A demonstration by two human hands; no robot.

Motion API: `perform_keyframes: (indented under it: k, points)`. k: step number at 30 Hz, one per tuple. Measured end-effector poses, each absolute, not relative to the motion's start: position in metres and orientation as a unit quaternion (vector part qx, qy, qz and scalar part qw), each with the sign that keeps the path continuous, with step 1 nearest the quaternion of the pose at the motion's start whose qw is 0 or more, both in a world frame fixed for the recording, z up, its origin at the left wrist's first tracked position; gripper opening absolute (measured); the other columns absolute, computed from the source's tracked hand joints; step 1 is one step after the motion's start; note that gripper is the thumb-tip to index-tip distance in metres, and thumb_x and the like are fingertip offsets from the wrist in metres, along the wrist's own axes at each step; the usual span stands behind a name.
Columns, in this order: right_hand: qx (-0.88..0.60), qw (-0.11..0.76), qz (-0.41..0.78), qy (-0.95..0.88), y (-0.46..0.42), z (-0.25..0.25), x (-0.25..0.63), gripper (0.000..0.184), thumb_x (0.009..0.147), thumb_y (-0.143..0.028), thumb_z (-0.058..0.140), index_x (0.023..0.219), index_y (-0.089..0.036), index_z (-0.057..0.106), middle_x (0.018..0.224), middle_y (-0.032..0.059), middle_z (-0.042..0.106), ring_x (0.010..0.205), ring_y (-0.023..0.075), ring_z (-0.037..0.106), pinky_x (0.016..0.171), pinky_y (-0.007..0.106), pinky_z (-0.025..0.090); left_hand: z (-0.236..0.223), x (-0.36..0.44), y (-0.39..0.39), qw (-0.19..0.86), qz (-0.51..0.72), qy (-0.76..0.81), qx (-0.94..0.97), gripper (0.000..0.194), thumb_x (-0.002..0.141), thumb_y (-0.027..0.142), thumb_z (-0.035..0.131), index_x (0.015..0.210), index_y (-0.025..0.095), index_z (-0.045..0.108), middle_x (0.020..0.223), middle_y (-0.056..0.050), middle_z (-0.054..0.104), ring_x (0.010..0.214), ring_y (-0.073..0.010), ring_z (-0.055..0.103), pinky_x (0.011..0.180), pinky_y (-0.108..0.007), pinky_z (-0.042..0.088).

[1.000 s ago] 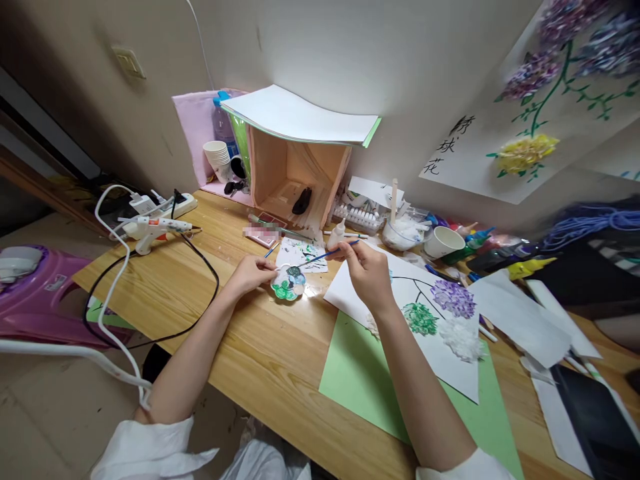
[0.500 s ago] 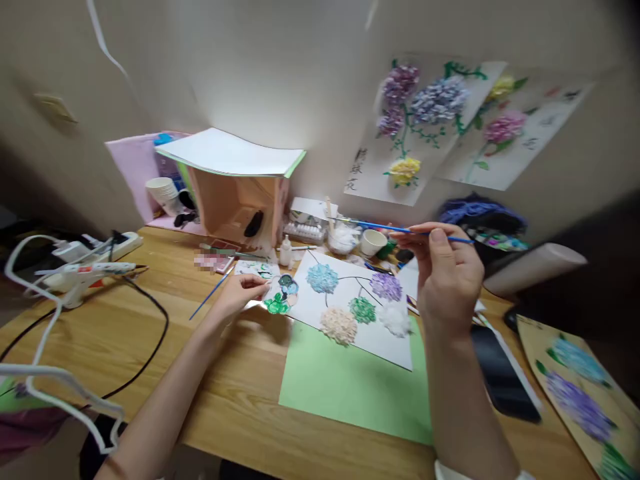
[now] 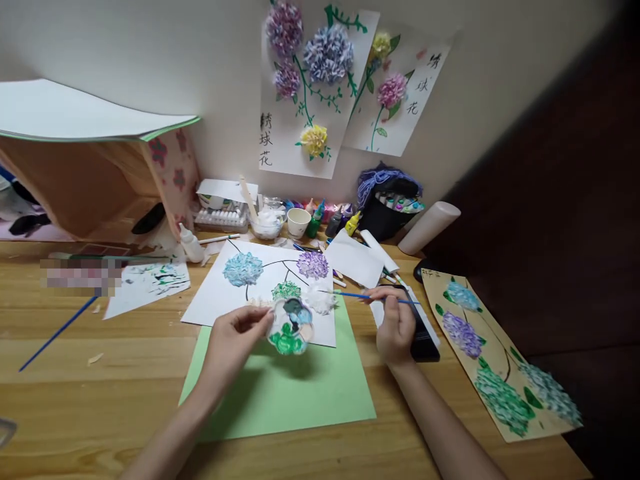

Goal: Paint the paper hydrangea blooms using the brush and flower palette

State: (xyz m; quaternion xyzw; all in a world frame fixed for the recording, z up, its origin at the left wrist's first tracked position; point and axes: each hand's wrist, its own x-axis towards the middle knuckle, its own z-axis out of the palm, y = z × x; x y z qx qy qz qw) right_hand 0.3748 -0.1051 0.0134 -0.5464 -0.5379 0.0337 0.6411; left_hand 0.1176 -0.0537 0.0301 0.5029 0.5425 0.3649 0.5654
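Two bare hands work over a wooden table [image 3: 100,413], and with the paint palette [image 3: 293,327] as the middle of a clock, the left hand [image 3: 240,330] sits at nine o'clock, its thumb and fingers pinched narrow on the palette's rim. The palette is lifted and tilted, its shadow falling on the green sheet [image 3: 280,407] at six o'clock; green, dark, blue and pale paint fill its wells. The right hand [image 3: 397,327], at three o'clock, grips a blue brush [image 3: 350,295] between thumb and fingers, the bristles pointing toward nine. Their tip lies against the white flower [image 3: 320,303] in the view, though I cannot tell whether it touches. That flower is between one and two o'clock on a white sheet [image 3: 210,300], which overlaps the green one and also bears a blue flower [image 3: 243,269] toward ten, a green flower [image 3: 286,291] at twelve and a purple flower [image 3: 313,265] near one. Just past the right hand, at three o'clock, lies a black phone [image 3: 425,340]; farther out that way is a tan picture [image 3: 493,310]. A paper cup [image 3: 299,223] stands at twelve, and a spare brush [image 3: 60,333] rests at nine.
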Motion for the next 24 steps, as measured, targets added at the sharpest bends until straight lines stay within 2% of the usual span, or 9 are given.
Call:
perform_keyframes:
  k: [7,11,16,20,24]
  points:
    - [-0.552,0.558,0.019,-0.620,-0.109,0.004,0.382,0.024,0.094,-0.021,0.037,0.086,-0.022,0.059,0.081,0.0039,0.064,0.083,0.0187,0.063,0.077,0.037,0.050,0.013,0.126,-0.073,0.538,0.306,0.555,0.556,0.031,0.061,0.047,0.074,0.076,0.020,0.076,0.079,-0.007,0.075,0.067,-0.0205,0.067,0.059,-0.027,0.055]
    - [-0.537,0.570,0.009,-0.622,-0.108,0.003,0.384,0.025,0.094,-0.019,0.035,0.084,-0.023,0.058,0.079,0.0029,0.064,0.081,0.0183,0.062,0.074,0.036,0.050,0.012,0.123,-0.072,0.529,0.309,0.563,0.555,0.030,0.060,0.048,0.074,0.074,0.021,0.076,0.077,-0.006,0.075,0.065,-0.0209,0.067,0.058,-0.027,0.055]
    - [-0.558,0.535,0.021,-0.634,-0.108,0.004,0.384,0.026,0.094,-0.020,0.036,0.083,-0.023,0.059,0.078,0.0032,0.064,0.080,0.0185,0.062,0.074,0.036,0.050,0.010,0.125,-0.074,0.522,0.307,0.564,0.561,0.029,0.061,0.048,0.073,0.074,0.022,0.076,0.076,-0.006,0.075,0.065,-0.0208,0.067,0.058,-0.027,0.056]
    - [-0.543,0.576,0.014,-0.610,-0.108,0.005,0.384,0.027,0.094,-0.020,0.035,0.083,-0.022,0.059,0.076,0.0024,0.062,0.079,0.0178,0.061,0.074,0.035,0.049,0.007,0.125,-0.074,0.523,0.310,0.560,0.562,0.030,0.062,0.047,0.073,0.077,0.021,0.077,0.080,-0.006,0.075,0.066,-0.0202,0.068,0.060,-0.027,0.056]
    - [-0.561,0.540,0.023,-0.627,-0.109,0.007,0.384,0.026,0.094,-0.020,0.036,0.084,-0.022,0.060,0.079,0.0027,0.063,0.080,0.0173,0.061,0.073,0.034,0.049,0.006,0.125,-0.075,0.521,0.310,0.558,0.567,0.029,0.063,0.046,0.073,0.078,0.021,0.077,0.081,-0.006,0.075,0.067,-0.0198,0.068,0.061,-0.027,0.056]
